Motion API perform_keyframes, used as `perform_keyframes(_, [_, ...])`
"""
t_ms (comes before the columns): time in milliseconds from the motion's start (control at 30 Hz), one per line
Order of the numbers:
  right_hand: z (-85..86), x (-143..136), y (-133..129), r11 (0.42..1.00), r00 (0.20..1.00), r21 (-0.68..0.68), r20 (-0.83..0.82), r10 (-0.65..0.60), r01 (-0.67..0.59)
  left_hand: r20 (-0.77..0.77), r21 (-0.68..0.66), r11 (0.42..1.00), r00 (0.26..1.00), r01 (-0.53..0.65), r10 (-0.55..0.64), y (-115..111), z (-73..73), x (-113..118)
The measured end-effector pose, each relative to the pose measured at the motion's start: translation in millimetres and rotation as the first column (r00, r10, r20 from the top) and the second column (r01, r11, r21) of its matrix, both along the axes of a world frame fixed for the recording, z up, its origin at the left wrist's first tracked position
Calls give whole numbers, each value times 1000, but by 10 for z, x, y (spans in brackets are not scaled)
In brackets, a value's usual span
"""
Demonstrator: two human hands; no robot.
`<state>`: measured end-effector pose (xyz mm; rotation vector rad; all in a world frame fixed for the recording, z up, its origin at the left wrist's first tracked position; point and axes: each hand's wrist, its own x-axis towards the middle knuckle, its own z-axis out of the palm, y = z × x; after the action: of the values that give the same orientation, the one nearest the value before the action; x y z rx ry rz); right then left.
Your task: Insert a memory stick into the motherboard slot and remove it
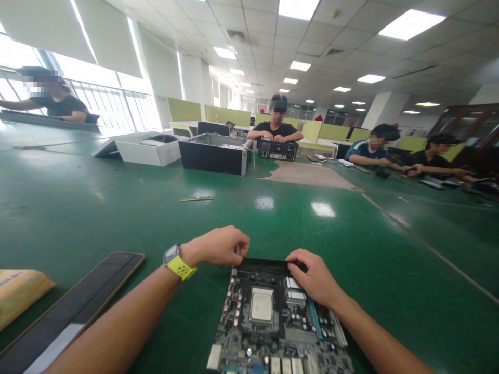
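Note:
A computer motherboard (286, 332) lies on the green tabletop in front of me, a square metal-topped processor (262, 305) showing in its socket. Along its far edge runs a thin dark memory stick (263, 263), upright over the black slots. My left hand (228, 246), with fingers curled closed, pinches the stick's left end. At the right end my right hand (314, 275) has its thumb and forefinger closed on the stick, above silver heatsinks (295, 291). Whether the stick is seated in a slot cannot be made out.
A phone (78, 306) and a yellowish packet (21, 293) lie to my left. Farther off are a thin rod (197, 199), an open computer case (212, 158) and a white box (146, 150). Several people sit around the table, one handling another computer unit (278, 149).

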<state>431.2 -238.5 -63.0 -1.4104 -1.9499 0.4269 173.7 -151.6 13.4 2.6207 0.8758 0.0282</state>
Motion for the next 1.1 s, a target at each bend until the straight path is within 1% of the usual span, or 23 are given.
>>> perform_keyframes(167, [7,0,-9,1000,1000,15,-21,-3,3,26,-19,1000,1000,12,-12,-1,2,5])
perform_keyframes(400, [16,-9,-13,999,999,21,-20,26,-26,-29,-28,1000,999,12,-13,-15,-13,13])
perform_keyframes(533, [6,-6,-10,999,999,10,-9,32,-32,-44,-5,1000,999,22,-23,-11,-28,11])
perform_keyframes(667, [12,-4,-11,999,999,9,6,34,-34,-44,5,1000,999,28,-28,-24,-2,13])
perform_keyframes(867, [33,-15,-19,997,997,12,-11,70,-70,-34,6,1000,999,21,-20,-42,38,21])
perform_keyframes(1100, [41,-6,-18,995,995,17,-25,100,-100,-50,4,999,998,38,-38,-32,16,16])
